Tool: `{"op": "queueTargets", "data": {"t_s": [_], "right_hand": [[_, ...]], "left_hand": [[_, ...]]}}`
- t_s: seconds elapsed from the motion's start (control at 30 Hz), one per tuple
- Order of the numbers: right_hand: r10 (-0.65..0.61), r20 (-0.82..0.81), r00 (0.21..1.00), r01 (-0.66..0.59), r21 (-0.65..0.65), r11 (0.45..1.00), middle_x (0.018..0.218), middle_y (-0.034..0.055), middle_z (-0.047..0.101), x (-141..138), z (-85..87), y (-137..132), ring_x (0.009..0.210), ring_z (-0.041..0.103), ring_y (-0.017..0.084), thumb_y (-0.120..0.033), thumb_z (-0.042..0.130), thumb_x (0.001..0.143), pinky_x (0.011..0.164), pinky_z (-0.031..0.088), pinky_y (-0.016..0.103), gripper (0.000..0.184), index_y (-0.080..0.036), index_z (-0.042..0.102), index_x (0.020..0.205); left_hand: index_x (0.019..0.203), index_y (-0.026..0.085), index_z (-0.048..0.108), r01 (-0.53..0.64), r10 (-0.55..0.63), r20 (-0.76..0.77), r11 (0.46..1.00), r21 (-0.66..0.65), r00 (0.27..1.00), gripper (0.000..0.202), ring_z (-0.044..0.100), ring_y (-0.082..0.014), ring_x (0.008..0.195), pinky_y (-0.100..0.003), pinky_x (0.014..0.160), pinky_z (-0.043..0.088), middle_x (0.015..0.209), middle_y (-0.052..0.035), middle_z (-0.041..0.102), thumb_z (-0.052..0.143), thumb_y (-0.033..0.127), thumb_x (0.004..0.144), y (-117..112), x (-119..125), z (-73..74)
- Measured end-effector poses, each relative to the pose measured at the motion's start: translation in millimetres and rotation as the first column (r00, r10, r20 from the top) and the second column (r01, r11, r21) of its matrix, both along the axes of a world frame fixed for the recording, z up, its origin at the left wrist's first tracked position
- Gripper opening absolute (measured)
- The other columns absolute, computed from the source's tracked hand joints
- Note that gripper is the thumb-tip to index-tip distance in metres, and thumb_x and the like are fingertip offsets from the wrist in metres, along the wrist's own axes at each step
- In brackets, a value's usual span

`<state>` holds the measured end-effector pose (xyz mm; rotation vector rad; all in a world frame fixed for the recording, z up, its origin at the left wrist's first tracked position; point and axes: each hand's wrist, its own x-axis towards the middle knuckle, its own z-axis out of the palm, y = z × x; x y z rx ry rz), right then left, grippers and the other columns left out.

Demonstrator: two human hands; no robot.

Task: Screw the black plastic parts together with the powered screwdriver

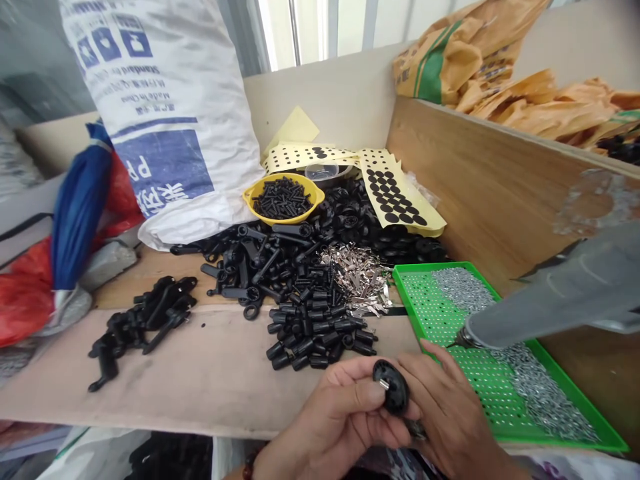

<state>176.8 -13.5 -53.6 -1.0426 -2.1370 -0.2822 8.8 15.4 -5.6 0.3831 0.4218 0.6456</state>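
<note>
My left hand [340, 413] pinches a round black plastic disc [391, 387] with a small silver piece at its centre. My right hand [450, 413] closes on the same disc from the right, fingers curled around its edge. Both hands hover at the table's front edge, beside the green perforated tray [425, 303] strewn with tiny silver screws [530, 380]. A grey electric screwdriver [555, 300] hangs over the tray, its tip pointing toward my right hand.
Piles of black plastic cylinders [315, 327], black levers [145, 320], shiny metal clips [357, 273] and black wheels [370, 220] cover the table. A yellow bowl of black screws [283, 198], sticker sheets [393, 190], a white sack [170, 113] and a wooden partition [500, 180] stand behind.
</note>
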Motion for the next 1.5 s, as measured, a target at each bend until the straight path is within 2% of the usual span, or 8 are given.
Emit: {"op": "queueTargets", "data": {"t_s": [0.37, 0.57, 0.73, 0.9, 1.03, 1.17, 1.4, 1.5], "right_hand": [[-0.060, -0.057, 0.997, 0.055, -0.080, 0.995, 0.076, 0.0059, 0.062, -15.5, 13.1, -5.4, 0.078, 0.055, 0.019, -0.003, 0.036, 0.082, 0.100, 0.031, 0.047, 0.027, -0.016, 0.056, 0.094], [-0.084, -0.053, 0.995, 0.076, -0.144, 0.987, 0.073, 0.0036, 0.060, -19.1, 3.0, -5.3, 0.074, 0.053, 0.018, 0.000, 0.033, 0.080, 0.098, 0.031, 0.046, 0.032, -0.017, 0.056, 0.094], [-0.086, -0.101, 0.991, 0.063, -0.212, 0.975, 0.076, 0.0050, 0.059, -25.3, -9.1, -11.2, 0.074, 0.050, 0.020, -0.002, 0.034, 0.080, 0.097, 0.032, 0.049, 0.029, -0.017, 0.057, 0.090], [-0.061, -0.076, 0.995, 0.040, -0.247, 0.968, 0.080, 0.0069, 0.061, -28.0, -14.5, -17.2, 0.078, 0.052, 0.022, 0.000, 0.037, 0.066, 0.095, 0.034, 0.048, 0.042, -0.014, 0.060, 0.099], [-0.028, -0.182, 0.983, -0.048, -0.401, 0.915, 0.095, 0.0085, 0.061, -20.4, -20.3, -24.5, 0.089, 0.054, 0.024, -0.002, 0.037, 0.067, 0.088, 0.039, 0.043, 0.051, -0.016, 0.056, 0.111], [-0.053, -0.372, 0.927, -0.175, -0.552, 0.815, 0.097, 0.0077, 0.058, -12.5, -30.0, -29.1, 0.094, 0.054, 0.024, -0.008, 0.033, 0.077, 0.077, 0.043, 0.037, 0.036, -0.021, 0.050, 0.106], [-0.163, -0.306, 0.938, -0.011, -0.497, 0.868, 0.102, 0.0072, 0.056, -28.8, -38.6, -26.2, 0.104, 0.047, 0.027, -0.003, 0.035, 0.064, 0.085, 0.037, 0.042, 0.041, -0.021, 0.050, 0.097], [-0.182, -0.304, 0.935, 0.000, -0.514, 0.858, 0.099, 0.0069, 0.054, -31.7, -40.3, -24.6, 0.101, 0.046, 0.027, -0.005, 0.035, 0.068, 0.084, 0.035, 0.043, 0.033, -0.021, 0.049, 0.093]], "left_hand": [[0.088, 0.006, 0.073, 0.115, -0.112, -0.310, 0.993, -0.009, 0.944, 0.034, 0.063, -0.0121, 0.053, -0.021, 0.055, 0.051, 0.069, -0.0080, 0.069, 0.078, 0.024, 0.060, 8.8, -19.0, -2.2], [0.080, 0.007, 0.074, 0.002, 0.016, -0.401, 0.999, 0.042, 0.916, 0.028, 0.062, -0.0106, 0.055, -0.019, 0.056, 0.050, 0.066, -0.0053, 0.068, 0.080, 0.023, 0.058, 5.2, -20.1, -11.3], [0.083, 0.009, 0.072, -0.046, 0.043, -0.412, 0.999, 0.002, 0.910, 0.027, 0.065, -0.0140, 0.057, -0.020, 0.053, 0.050, 0.066, -0.0052, 0.068, 0.075, 0.016, 0.057, 0.0, -18.6, -14.0], [0.078, 0.011, 0.070, -0.116, 0.105, -0.489, 0.993, 0.007, 0.866, 0.024, 0.058, -0.0087, 0.048, -0.017, 0.048, 0.045, 0.061, -0.0012, 0.065, 0.074, 0.015, 0.055, -1.0, -18.0, -14.3], [0.073, 0.010, 0.072, -0.066, 0.077, -0.603, 0.997, 0.040, 0.794, 0.021, 0.051, -0.0061, 0.044, -0.017, 0.046, 0.041, 0.059, 0.0000, 0.064, 0.075, 0.017, 0.053, -1.6, -18.0, -17.3], [0.074, 0.012, 0.074, -0.051, 0.103, -0.661, 0.994, 0.097, 0.743, 0.019, 0.047, -0.0056, 0.046, -0.017, 0.047, 0.037, 0.057, 0.0022, 0.063, 0.076, 0.015, 0.055, -3.9, -15.6, -24.4], [0.072, 0.013, 0.075, -0.036, 0.122, -0.675, 0.990, 0.140, 0.727, 0.016, 0.046, -0.0067, 0.048, -0.018, 0.050, 0.036, 0.057, 0.0017, 0.063, 0.075, 0.016, 0.057, -1.4, -10.3, -35.0], [0.074, 0.012, 0.075, -0.026, 0.113, -0.683, 0.990, 0.137, 0.722, 0.018, 0.047, -0.0076, 0.049, -0.019, 0.050, 0.038, 0.058, 0.0005, 0.064, 0.076, 0.019, 0.057, 0.6, -10.0, -36.6]]}}
